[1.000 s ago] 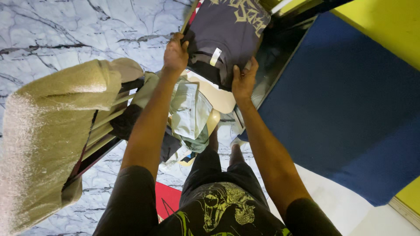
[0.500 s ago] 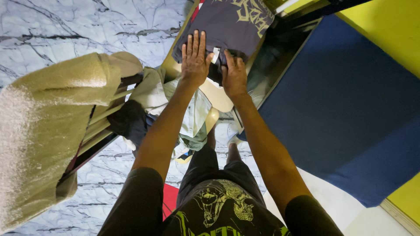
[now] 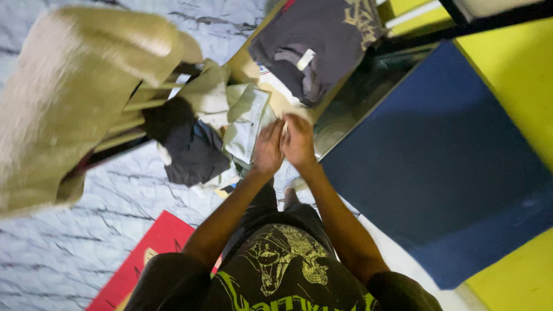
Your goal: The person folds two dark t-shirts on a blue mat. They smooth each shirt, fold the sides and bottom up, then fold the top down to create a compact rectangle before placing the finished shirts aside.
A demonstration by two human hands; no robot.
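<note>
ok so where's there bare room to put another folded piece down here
Free: the blue mat right of both hands, and marble floor between the red mat and the draped chair. Crowded: the tan board under the dark folded t-shirt, and the clothes pile by the left hand.

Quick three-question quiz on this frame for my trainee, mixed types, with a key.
1. True or false: the left hand and right hand are close together.
2. The dark shirt lies: A) on the red mat, B) on the tan board, C) on the blue panel.
3. What garment is nearest the left hand?

Key
1. True
2. B
3. The pale jeans
</note>
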